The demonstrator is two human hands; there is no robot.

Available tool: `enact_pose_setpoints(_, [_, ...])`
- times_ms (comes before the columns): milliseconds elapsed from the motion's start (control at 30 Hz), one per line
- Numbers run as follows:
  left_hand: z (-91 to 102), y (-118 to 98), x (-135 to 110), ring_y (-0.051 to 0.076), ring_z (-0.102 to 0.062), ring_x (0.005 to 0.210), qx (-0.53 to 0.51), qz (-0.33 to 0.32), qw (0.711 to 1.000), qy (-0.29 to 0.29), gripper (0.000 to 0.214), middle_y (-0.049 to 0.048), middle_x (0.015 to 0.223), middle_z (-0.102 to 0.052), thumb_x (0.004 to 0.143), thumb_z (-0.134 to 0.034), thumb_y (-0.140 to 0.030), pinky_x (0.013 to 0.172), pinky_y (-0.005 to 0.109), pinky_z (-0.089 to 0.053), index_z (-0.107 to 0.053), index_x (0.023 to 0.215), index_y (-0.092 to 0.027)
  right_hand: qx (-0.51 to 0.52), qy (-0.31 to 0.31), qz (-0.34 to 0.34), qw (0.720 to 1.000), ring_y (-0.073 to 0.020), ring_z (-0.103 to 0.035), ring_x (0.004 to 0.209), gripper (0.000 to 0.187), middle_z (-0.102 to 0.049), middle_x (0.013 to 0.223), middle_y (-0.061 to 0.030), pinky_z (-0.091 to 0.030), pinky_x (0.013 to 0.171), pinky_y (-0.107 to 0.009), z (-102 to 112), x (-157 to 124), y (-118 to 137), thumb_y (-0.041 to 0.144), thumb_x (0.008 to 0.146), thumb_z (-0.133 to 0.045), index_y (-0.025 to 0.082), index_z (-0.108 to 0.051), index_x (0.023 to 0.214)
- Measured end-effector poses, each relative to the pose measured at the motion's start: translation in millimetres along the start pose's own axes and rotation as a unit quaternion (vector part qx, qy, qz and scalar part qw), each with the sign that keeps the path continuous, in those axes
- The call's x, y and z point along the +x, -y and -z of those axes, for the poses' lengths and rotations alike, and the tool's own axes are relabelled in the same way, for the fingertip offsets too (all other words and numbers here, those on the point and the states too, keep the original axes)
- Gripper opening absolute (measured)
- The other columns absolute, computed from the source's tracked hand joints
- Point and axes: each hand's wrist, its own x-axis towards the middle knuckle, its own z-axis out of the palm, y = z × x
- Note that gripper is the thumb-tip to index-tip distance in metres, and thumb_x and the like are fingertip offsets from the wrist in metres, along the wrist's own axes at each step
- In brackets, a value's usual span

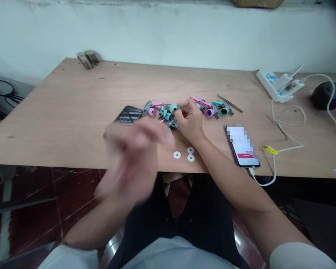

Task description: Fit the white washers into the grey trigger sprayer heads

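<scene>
My right hand rests on the wooden table, fingers curled round a small teal and grey part at the pile of small plastic parts. The pile holds several grey, teal and pink pieces. My left hand is smeared by motion over the table's near edge, in front of a dark phone; its fingers cannot be made out. Three white washers lie just in front of my right wrist.
More pink and teal parts and tweezers lie right of the pile. A lit phone on a white cable sits at the right. A power strip and a black device are far right. Small blocks sit at the back left.
</scene>
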Motion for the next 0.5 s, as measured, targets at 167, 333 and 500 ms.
enact_pose_setpoints(167, [-39.1, 83, 44, 0.02, -0.077, 0.1, 0.005, 0.051, 0.998, 0.026, 0.036, 0.0083, 0.123, -0.077, 0.098, -0.075, -0.043, 0.088, 0.036, -0.066, -0.071, 0.13, -0.025, -0.013, -0.013, 0.008, 1.0, -0.0171, -0.064, 0.071, 0.015, -0.065, 0.079, 0.0009, -0.057, 0.073, -0.033, 2, 4, 4, 0.034, 0.108, -0.053, 0.023, -0.062, 0.114])
enact_pose_setpoints(333, [-48.6, 114, 52, 0.023, -0.078, 0.113, 0.011, 0.059, 0.993, 0.1, 0.038, 0.0118, 0.133, -0.079, 0.097, -0.071, -0.032, 0.096, 0.036, -0.066, -0.076, 0.133, -0.02, -0.003, -0.01, -0.002, 1.0, -0.0179, -0.064, 0.073, 0.018, -0.067, 0.081, -0.0004, -0.056, 0.077, -0.035, 3, 4, 8, 0.039, 0.106, -0.057, 0.023, -0.064, 0.111])
enact_pose_setpoints(500, [-52.2, 113, 41, 0.027, -0.078, 0.122, -0.039, 0.066, 0.991, 0.107, 0.042, 0.0123, 0.142, -0.077, 0.1, -0.067, -0.033, 0.099, 0.04, -0.067, -0.076, 0.139, -0.022, 0.004, 0.014, 0.003, 1.0, -0.0183, -0.064, 0.072, 0.027, -0.065, 0.08, -0.0002, -0.057, 0.077, -0.036, 2, 3, 13, 0.049, 0.108, -0.052, 0.025, -0.063, 0.114])
